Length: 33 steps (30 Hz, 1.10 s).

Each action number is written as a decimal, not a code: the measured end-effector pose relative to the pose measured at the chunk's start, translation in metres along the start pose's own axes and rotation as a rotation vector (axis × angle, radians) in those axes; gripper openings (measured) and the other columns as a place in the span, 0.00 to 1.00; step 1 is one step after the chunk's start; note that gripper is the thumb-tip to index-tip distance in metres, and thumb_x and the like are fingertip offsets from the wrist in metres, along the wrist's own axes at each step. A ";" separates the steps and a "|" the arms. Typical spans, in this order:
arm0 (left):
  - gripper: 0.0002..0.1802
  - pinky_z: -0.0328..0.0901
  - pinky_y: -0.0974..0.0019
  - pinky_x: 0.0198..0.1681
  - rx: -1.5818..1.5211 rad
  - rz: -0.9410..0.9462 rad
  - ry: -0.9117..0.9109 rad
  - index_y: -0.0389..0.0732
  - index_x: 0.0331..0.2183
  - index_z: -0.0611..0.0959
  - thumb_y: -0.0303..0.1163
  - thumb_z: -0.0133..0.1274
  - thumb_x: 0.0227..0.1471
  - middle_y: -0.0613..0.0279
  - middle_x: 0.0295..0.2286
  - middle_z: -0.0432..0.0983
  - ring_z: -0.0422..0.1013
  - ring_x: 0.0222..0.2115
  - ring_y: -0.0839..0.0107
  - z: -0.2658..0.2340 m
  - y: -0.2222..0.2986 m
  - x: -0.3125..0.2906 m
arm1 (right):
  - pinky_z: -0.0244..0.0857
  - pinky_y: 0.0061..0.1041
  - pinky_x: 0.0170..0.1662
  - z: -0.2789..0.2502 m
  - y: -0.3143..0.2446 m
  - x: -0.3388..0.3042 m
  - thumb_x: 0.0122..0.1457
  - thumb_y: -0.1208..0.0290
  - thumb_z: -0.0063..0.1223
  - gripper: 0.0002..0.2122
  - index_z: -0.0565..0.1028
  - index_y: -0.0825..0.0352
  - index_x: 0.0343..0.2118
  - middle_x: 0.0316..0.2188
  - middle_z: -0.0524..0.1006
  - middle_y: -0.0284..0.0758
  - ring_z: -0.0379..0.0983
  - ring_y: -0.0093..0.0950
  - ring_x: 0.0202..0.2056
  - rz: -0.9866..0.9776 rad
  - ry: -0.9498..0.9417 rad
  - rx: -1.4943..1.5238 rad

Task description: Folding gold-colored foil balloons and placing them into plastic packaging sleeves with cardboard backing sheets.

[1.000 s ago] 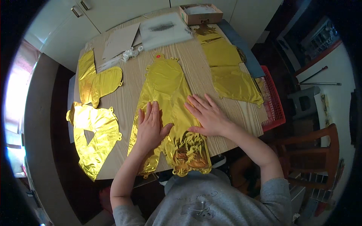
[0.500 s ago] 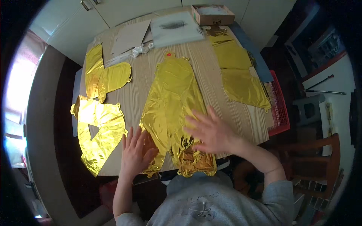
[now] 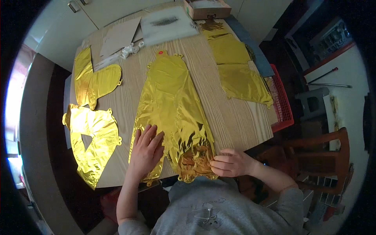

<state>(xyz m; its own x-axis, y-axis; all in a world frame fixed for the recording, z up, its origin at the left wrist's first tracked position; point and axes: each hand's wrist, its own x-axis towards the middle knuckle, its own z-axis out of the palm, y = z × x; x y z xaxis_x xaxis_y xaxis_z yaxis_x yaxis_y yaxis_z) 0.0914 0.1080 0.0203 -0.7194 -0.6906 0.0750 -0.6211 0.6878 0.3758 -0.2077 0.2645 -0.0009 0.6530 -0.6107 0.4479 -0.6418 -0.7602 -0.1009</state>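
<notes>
Gold foil piece (image 3: pixel 168 98) flat, near end crumpled; left grip (image 3: pixel 145 152) released, right grip (image 3: pixel 234 163) can't tell.

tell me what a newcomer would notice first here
The eye would likely fall first on the long gold foil piece in the middle of the table, a red dot at its far end. Near the table's left edge, a second foil piece with a triangular gap catches bright glare. The right hand, fingers curled, is at the long piece's near right corner.

Dark lettering (image 3: pixel 210 203) on grey sweatshirt (image 3: pixel 178 209), small dark mark (image 3: pixel 211 17) on cardboard box (image 3: pixel 199 14)
</notes>
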 end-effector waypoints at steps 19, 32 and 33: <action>0.27 0.47 0.44 0.63 0.023 0.029 0.011 0.49 0.52 0.76 0.37 0.57 0.48 0.52 0.56 0.65 0.57 0.60 0.53 0.004 -0.005 0.008 | 0.65 0.28 0.49 0.005 0.006 -0.002 0.53 0.68 0.54 0.04 0.75 0.56 0.32 0.36 0.73 0.23 0.69 0.22 0.44 -0.048 0.078 0.041; 0.34 0.44 0.46 0.64 0.028 0.026 -0.046 0.41 0.56 0.70 0.40 0.57 0.49 0.53 0.58 0.61 0.53 0.62 0.55 0.005 -0.010 0.010 | 0.64 0.33 0.49 -0.004 0.011 -0.006 0.54 0.58 0.55 0.13 0.75 0.58 0.38 0.40 0.74 0.28 0.69 0.25 0.45 -0.080 0.042 0.238; 0.34 0.43 0.45 0.64 0.029 0.028 -0.058 0.41 0.56 0.69 0.41 0.57 0.49 0.53 0.59 0.61 0.53 0.63 0.55 0.003 -0.010 0.011 | 0.64 0.34 0.50 -0.010 0.016 -0.003 0.54 0.55 0.55 0.15 0.75 0.58 0.40 0.42 0.74 0.29 0.69 0.26 0.45 -0.089 0.035 0.317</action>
<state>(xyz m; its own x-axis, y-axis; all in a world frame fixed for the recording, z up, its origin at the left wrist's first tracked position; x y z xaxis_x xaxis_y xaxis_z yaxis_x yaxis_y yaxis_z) 0.0888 0.0941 0.0146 -0.7532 -0.6571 0.0309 -0.6082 0.7135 0.3478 -0.2235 0.2562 0.0047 0.6835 -0.5346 0.4970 -0.4219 -0.8450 -0.3287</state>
